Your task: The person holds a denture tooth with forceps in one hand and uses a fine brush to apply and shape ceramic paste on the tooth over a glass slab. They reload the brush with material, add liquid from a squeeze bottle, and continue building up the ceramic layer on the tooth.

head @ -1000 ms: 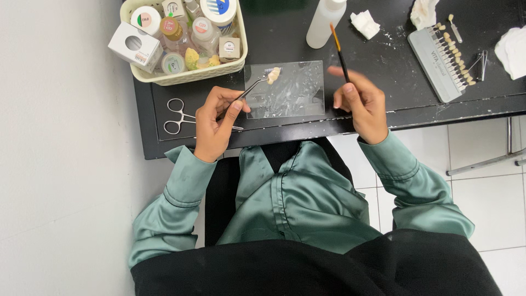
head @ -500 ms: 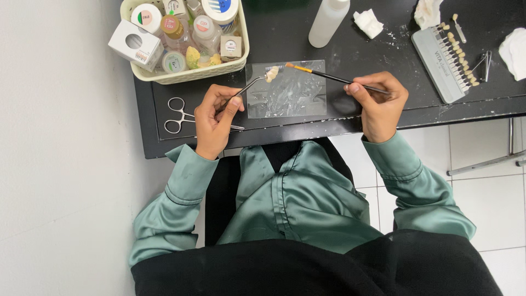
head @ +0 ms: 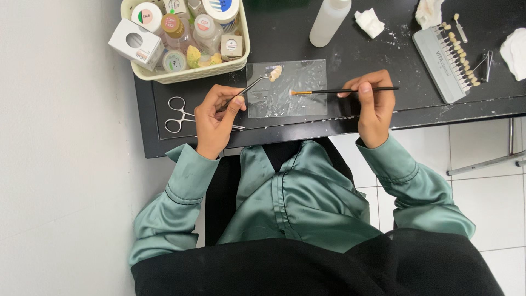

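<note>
Fingers [head: 366,87] on brush [head: 345,90], bristles leftward.

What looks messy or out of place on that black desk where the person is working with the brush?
Small things only. White specks and smears dot the black desk near a crumpled tissue. The small white box hangs tilted over the rim of the crowded basket. The surgical scissors lie loose beside the left hand.

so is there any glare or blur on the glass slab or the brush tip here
Head view: even, soft light; the clear glass slab shows pale reflective streaks but no harsh glare; the brush is sharp, its orange tip distinct; shadows beneath both hands are faint.
</note>
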